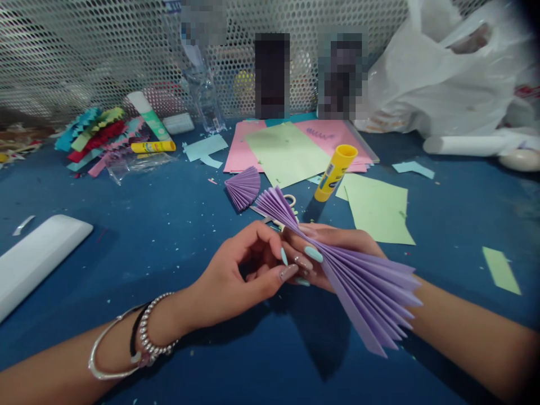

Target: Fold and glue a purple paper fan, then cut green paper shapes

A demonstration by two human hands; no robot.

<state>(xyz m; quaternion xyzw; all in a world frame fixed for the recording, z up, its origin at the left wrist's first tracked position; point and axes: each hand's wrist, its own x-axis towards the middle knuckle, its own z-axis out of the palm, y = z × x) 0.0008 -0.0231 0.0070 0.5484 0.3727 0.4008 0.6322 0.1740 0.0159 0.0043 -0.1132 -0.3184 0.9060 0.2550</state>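
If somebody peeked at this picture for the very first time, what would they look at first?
Probably the big purple pleated paper, pinched in the middle by the right hand and fanning out wide at the front. Next might come the bright yellow glue stick standing on the blue table just beyond that hand. The big white plastic bag at the back right stands out too.

A plastic bag [422,84] (white, crumpled) sits by perforated mesh [105,45].
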